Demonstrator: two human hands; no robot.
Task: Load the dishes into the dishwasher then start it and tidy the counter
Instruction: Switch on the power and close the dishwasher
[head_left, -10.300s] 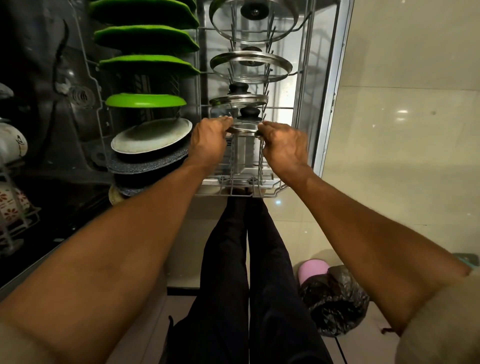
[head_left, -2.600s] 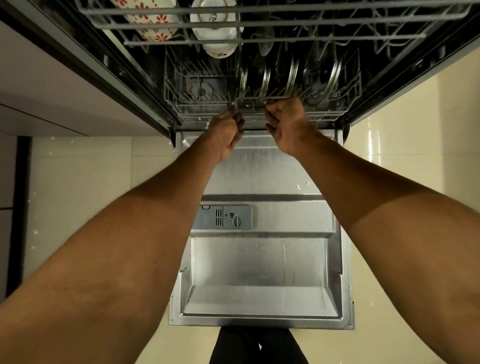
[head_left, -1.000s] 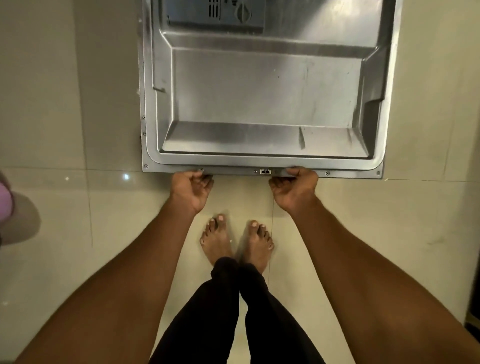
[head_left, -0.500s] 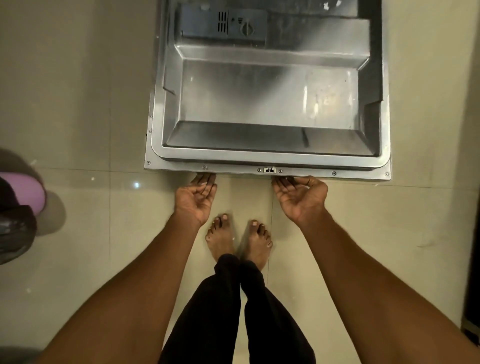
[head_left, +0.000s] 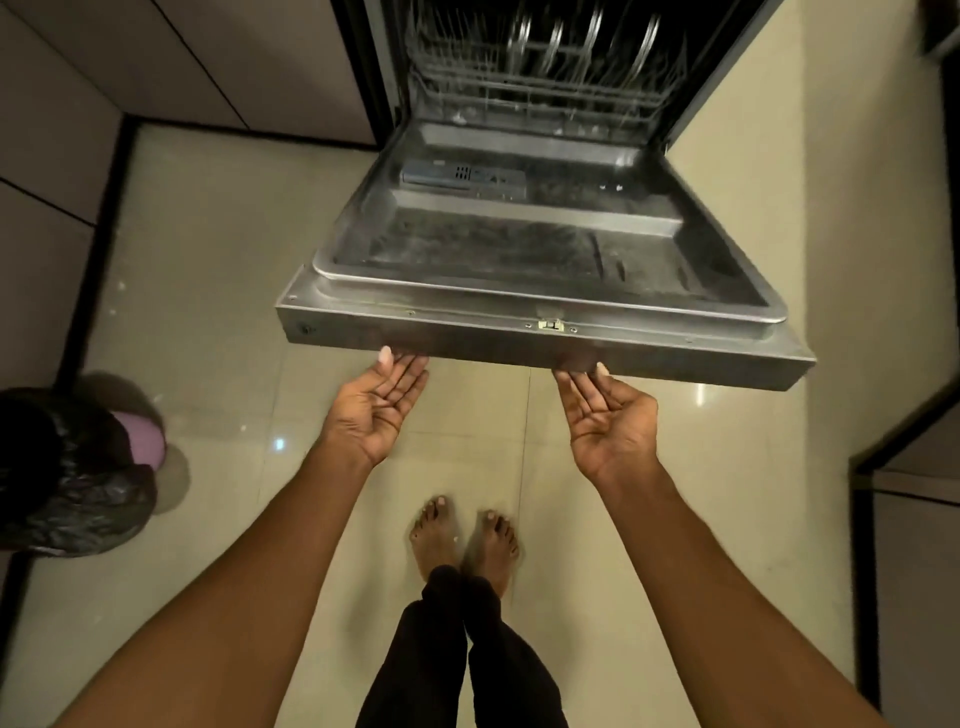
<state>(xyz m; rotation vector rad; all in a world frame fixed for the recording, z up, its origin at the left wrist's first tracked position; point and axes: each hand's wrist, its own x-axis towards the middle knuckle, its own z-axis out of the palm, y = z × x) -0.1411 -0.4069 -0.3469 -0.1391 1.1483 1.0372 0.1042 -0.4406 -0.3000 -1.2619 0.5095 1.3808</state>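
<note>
The dishwasher door is steel and hangs partly raised off the floor, its inner side facing up. My left hand is palm up with straight fingers, the fingertips under the door's front edge on the left. My right hand lies the same way under the edge on the right. A detergent compartment shows on the door's inner face. Behind it the lower rack sits pushed inside the dark tub, with upright lids in it.
A black bin bag with something pink beside it sits on the tiled floor at the left. Cabinet fronts stand left of the dishwasher and another cabinet at the right. My bare feet stand below the door.
The rack was pushed in, then both hands took the flat door's front edge. Since half a second ago the door has swung upward with my open palms beneath it.
</note>
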